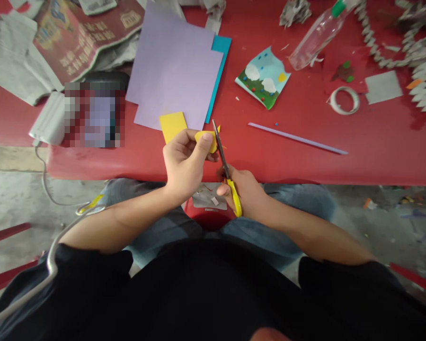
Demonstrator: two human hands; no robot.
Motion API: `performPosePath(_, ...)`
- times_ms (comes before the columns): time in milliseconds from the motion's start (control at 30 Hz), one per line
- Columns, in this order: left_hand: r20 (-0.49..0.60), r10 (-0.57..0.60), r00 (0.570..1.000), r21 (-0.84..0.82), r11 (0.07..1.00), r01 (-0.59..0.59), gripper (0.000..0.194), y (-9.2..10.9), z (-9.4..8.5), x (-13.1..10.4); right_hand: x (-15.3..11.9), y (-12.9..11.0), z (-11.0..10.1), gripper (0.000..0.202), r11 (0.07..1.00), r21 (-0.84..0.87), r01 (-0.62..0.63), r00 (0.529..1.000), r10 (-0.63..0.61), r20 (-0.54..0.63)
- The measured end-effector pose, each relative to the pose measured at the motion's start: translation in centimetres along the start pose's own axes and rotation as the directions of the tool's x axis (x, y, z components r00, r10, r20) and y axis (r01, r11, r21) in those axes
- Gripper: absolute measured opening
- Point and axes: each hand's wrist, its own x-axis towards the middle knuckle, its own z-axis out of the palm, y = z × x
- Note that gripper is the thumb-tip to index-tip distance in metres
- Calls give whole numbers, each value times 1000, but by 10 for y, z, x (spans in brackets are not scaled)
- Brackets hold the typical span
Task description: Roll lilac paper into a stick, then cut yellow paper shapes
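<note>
Pinched between the thumb and fingers of my left hand [184, 161] is a small yellow paper piece [206, 141] with a rounded outline. My right hand [246, 192] grips scissors [235, 196] by their yellow handles, and the dark blades point away from me along the paper's right edge. A tiny yellow offcut shows beside the blade tips. Just beyond my left hand, a yellow paper rectangle [173, 125] lies partly over large purple sheets [177, 71]. A blue sheet [220, 71] sticks out from under the purple ones.
On the red table [287, 166] lie a purple paper strip [298, 138], a decorated landscape card [264, 80], a tape roll [344, 100] and a clear bottle [317, 40]. At left are a white power bank [51, 118] with a cable, a blurred-out device and crumpled newspaper [14, 52].
</note>
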Motion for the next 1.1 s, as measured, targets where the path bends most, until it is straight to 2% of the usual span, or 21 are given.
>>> performPosePath(133,14,-12,1000,26,1000,12,36,3,-2,2,0,-1,-5,57,999,44,-7,1000,7,-3)
performPosePath(333,89,-98,991,77,993,91,36,4,-3,7,1,7,-16,72,998,51,-48,998,45,49)
performPosePath(533,164,-123,979,134,986,102,32,5,-6,8,5,16,-20,72,998,67,-11,999,8,50)
performPosePath(767,243,-86,966,270,963,18,33,12,-6,6,3,14,-19,72,996,86,3,998,-8,66)
performPosePath(1000,258,-60,964,295,955,-19,32,10,-7,4,2,8,-21,82,999,44,-10,996,6,93)
performPosePath(1100,272,-54,961,289,957,-27,34,11,-7,5,2,6,-23,78,999,49,-12,994,7,108)
